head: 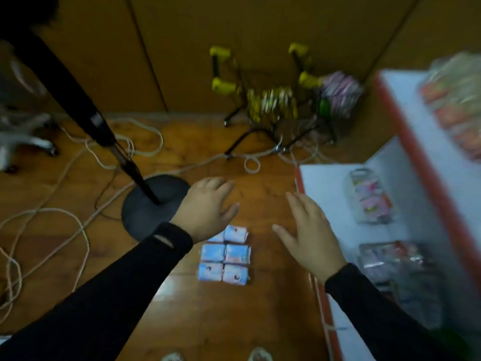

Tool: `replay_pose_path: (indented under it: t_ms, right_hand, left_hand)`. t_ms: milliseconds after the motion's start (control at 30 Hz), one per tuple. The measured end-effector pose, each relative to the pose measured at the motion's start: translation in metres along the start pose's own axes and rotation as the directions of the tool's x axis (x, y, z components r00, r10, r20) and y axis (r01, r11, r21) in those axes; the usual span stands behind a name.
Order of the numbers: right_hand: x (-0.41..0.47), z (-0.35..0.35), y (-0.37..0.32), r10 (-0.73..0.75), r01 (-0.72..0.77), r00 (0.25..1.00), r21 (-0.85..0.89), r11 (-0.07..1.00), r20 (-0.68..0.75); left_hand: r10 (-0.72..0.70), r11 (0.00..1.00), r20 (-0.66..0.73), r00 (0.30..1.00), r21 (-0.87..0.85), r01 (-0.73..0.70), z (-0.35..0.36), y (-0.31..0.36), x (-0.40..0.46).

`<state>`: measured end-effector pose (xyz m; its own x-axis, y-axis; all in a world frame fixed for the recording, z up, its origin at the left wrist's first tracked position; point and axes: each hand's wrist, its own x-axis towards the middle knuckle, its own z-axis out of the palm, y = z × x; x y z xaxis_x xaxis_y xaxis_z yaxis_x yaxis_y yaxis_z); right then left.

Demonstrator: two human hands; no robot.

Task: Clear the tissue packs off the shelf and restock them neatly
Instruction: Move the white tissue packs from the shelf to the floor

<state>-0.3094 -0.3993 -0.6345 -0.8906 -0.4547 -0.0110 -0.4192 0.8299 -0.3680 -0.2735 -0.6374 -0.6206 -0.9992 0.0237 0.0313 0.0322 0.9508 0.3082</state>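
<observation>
Six tissue packs [225, 254] are lying on the wooden floor [234, 321] in a tidy block, two across and three deep, their edges touching. The far-left pack is partly hidden under the left wrist. Both hands are hovering above the floor with fingers spread and relaxed, gripping nothing. The left hand [207, 207] is hanging over the far-left corner of the block, its black sleeve [104, 295] crossing the lower left of the view. The right hand [311, 233] is hovering just to the right of the packs, between them and the white shelf [328, 194] with the red edge. On that shelf, wrapped bundles of packs [371, 196] are sitting on the lower board, and a second wrapped bundle [390, 256] is lying nearer the camera; motion blur is hiding their detail. A black round stand base [145, 204] with a slanting pole is standing on the floor left of the hand, touching nothing of the packs. Pale cables [52, 212] are looping across the floor. By the far wall a small yellow-handled cart [273, 100] is holding more packages.
</observation>
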Motion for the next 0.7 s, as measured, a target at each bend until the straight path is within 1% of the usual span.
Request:
replay_pose_path:
  t_ms: [67,167,233,333,433,533,600,700]
  right_hand:
    - [-0.005,-0.082,-0.028,-0.014,0.014,0.995,-0.006,1.000,-0.104]
    - [-0.028,-0.191,-0.069,-0.027,0.019,0.967,-0.034,0.999,-0.254]
    - [-0.054,-0.255,-0.097,-0.043,0.016,0.934,-0.079,0.997,-0.356]
    - [-0.105,-0.332,-0.136,-0.071,-0.015,0.859,-0.163,0.986,-0.508]
    - [-0.171,-0.390,-0.171,-0.074,-0.105,0.759,-0.234,0.967,-0.647]
    - [-0.243,-0.434,-0.200,-0.050,-0.189,0.686,-0.244,0.951,-0.726]
    - [-0.293,-0.460,-0.211,-0.055,-0.240,0.627,-0.260,0.935,-0.777]
    - [-0.371,-0.494,-0.218,-0.014,-0.380,0.554,-0.268,0.885,-0.832]
  left_hand:
    - [0.040,0.999,-0.083,0.996,-0.001,-0.041,-0.079,0.034,0.002]
    - [0.123,0.992,-0.176,0.977,0.011,-0.123,-0.187,0.082,-0.010]
    - [0.191,0.981,-0.246,0.950,0.029,-0.190,-0.250,0.110,-0.027]
    - [0.291,0.955,-0.360,0.887,0.045,-0.294,-0.329,0.145,-0.063]
    - [0.372,0.921,-0.412,0.832,0.054,-0.385,-0.387,0.177,-0.104]
    - [0.442,0.884,-0.421,0.792,0.057,-0.463,-0.428,0.212,-0.140]
    - [0.514,0.840,-0.437,0.738,0.083,-0.536,-0.447,0.239,-0.160]
    - [0.637,0.746,-0.431,0.639,0.137,-0.652,-0.464,0.286,-0.187]
